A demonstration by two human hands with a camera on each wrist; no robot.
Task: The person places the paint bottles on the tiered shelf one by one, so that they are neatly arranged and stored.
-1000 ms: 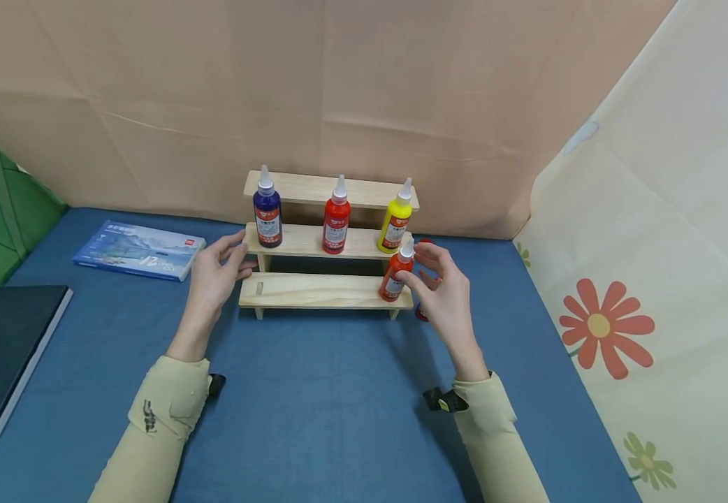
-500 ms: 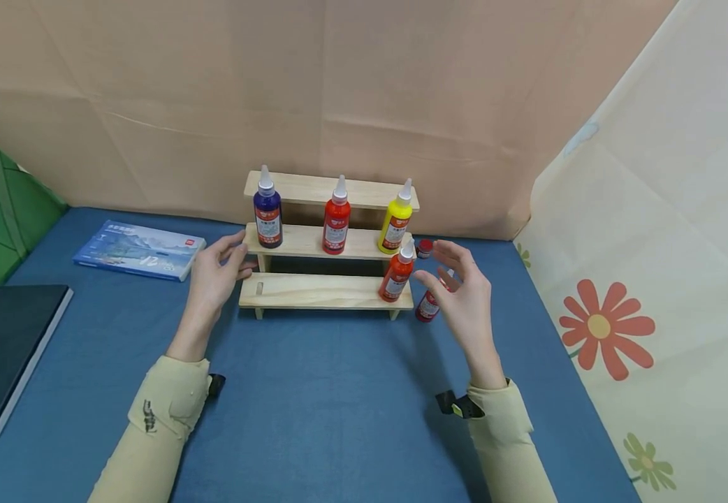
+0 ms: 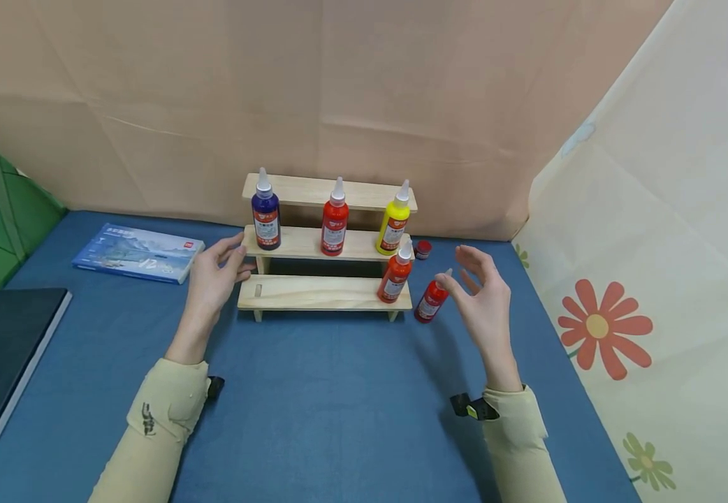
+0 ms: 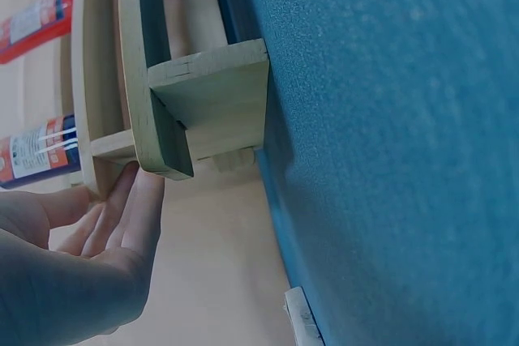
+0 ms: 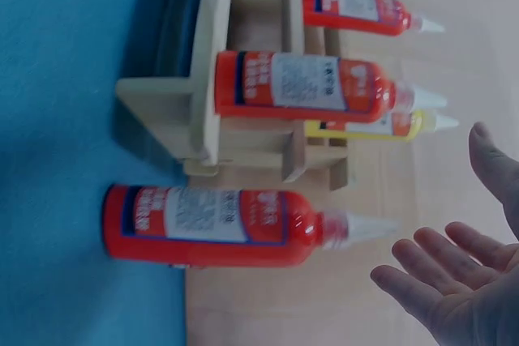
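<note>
At its left end, a three-step wooden rack (image 3: 326, 292) is held between the thumb and fingers of my left hand (image 3: 216, 276). The left wrist view shows those fingertips at the board ends of the rack (image 4: 166, 139). A red squeeze bottle (image 3: 394, 279) with a pointed nozzle stands at the right end of the lowest step. My right hand (image 3: 486, 300) is off to the right, fingers spread and holding nothing. Just left of it, another red squeeze bottle (image 3: 432, 302) stands upright on the table; the right wrist view shows that bottle (image 5: 207, 226) below the fingertips.
The middle step carries blue (image 3: 266, 222), red (image 3: 335, 220) and yellow (image 3: 393, 222) squeeze bottles. A small red-topped container (image 3: 423, 249) sits behind the rack's right end. A blue boxed item (image 3: 140, 251) and a dark notebook (image 3: 8, 356) lie at left. A beige curtain (image 3: 339, 91) hangs behind.
My right hand has let go of the red bottle on the lowest step and moved right, uncovering the red bottle on the table. My left hand has stayed at the rack.
</note>
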